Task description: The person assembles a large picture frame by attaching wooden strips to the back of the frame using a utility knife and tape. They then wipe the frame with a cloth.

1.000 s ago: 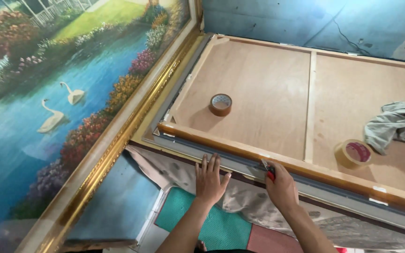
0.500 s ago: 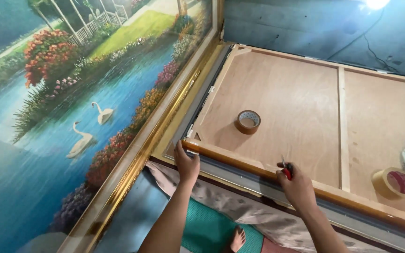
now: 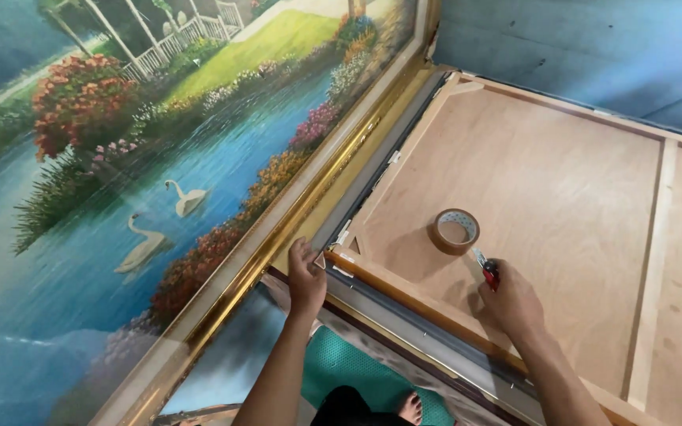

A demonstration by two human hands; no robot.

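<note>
Presently my left hand [image 3: 307, 276] presses flat on the frame corner [image 3: 341, 256]; my right hand [image 3: 511, 304] grips a red cutter [image 3: 487, 270] (tape roll [image 3: 454, 230] untouched).

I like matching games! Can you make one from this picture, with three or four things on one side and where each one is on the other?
Things:
1. brown roll of packing tape
2. small red-handled cutter
3. white painted swans
4. left hand

Places:
A. on the blue water in the big painting
B. at the corner of the wooden back frame
C. lying flat on the plywood backing board
D. in the right hand

Pairs: 1-C, 2-D, 3-A, 4-B
</note>
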